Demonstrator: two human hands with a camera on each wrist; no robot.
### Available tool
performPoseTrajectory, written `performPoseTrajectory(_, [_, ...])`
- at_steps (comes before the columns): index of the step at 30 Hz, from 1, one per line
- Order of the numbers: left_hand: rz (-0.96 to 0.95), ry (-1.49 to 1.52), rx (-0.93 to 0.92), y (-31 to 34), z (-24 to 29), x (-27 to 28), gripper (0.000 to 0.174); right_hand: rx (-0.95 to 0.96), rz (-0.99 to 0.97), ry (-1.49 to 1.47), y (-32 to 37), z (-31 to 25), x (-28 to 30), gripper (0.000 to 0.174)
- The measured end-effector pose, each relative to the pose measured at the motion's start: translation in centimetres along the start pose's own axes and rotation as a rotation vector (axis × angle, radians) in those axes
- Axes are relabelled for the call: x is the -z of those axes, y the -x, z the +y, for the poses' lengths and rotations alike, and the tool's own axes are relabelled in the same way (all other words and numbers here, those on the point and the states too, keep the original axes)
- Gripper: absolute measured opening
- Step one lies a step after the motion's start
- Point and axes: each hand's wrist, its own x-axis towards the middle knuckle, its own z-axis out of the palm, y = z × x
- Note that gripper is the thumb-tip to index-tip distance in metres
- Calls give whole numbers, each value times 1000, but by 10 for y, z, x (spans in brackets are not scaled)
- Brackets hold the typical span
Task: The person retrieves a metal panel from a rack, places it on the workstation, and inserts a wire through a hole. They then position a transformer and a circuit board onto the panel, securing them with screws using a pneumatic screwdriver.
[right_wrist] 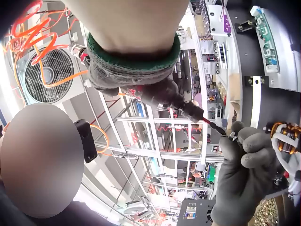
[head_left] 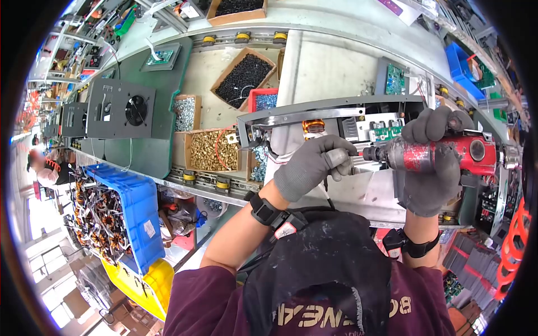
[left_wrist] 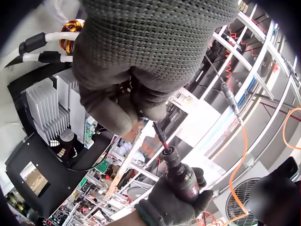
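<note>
My gloved right hand (head_left: 432, 187) grips a red and black air screwdriver (head_left: 469, 152), held level with its bit pointing left. At the bit (right_wrist: 214, 126) my gloved left hand (head_left: 316, 167) has its fingers curled, thumb and fingertips pinching a small silvery screw (right_wrist: 232, 135) right at the tip. Both hands are over the near side of an open dark metal chassis (head_left: 330, 106). Inside it sit a copper-wound coil (head_left: 313, 127), a finned heat sink (left_wrist: 46, 106) and a green circuit board (head_left: 386, 130). White leads with black sleeves (left_wrist: 49, 57) run from the coil.
Left of the chassis stand boxes of brass standoffs (head_left: 212, 150), black screws (head_left: 244, 78) and silver screws (head_left: 185, 112). A finished-looking case with a fan (head_left: 120, 109) rests on a green board (head_left: 168, 112). A blue crate (head_left: 147, 210) of coils is at lower left. An orange coiled hose (head_left: 513, 246) hangs right.
</note>
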Motion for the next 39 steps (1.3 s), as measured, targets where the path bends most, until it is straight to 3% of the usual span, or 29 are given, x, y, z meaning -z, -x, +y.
performPoseTrajectory(4, [67,-132,34,5,7,-7,53,-5,124,-38,2,5,8,31])
performPoseTrajectory(6, [180,-214,79,5,8,-12,63,-11,88,-142,6,9,21,26])
performPoseTrajectory(9, [295,-292,111,6,3,-16,68,-136,520,-308,10,10,26,22])
performPoseTrajectory(13, [208,-163,140,11,9,-18,70,-165,616,-441,11,14,44,22])
performPoseTrajectory(15, [402,-162,135,11,16,-11,72,-208,650,-409,9,7,42,22])
performPoseTrajectory(16, [477,27,173,6,3,7,65,-203,651,-411,9,6,48,22])
performPoseTrajectory(18, [563,336,-2,-6,-10,30,51,-132,544,-500,10,3,62,18])
performPoseTrajectory(19, [560,334,0,-9,-11,39,51,-113,546,-518,9,0,63,19])
performPoseTrajectory(21, [326,817,-166,-13,-12,51,35,-80,542,-492,8,-5,68,20])
performPoseTrajectory(24, [389,610,-135,-8,-22,46,25,-58,582,-420,8,-11,87,18])
performPoseTrajectory(26, [350,612,-148,-4,-31,54,16,-27,495,-362,9,-9,95,18])
performPoseTrajectory(28, [427,361,-62,3,-27,49,12,-43,528,-282,10,-6,95,19])
performPoseTrajectory(34, [422,356,-140,-1,-39,52,16,-59,618,7,3,13,84,18])
performPoseTrajectory(36, [404,362,-197,-4,-42,53,18,25,447,136,-2,24,85,15])
performPoseTrajectory(39, [409,342,-216,-4,-40,52,21,76,401,220,-6,33,66,27])
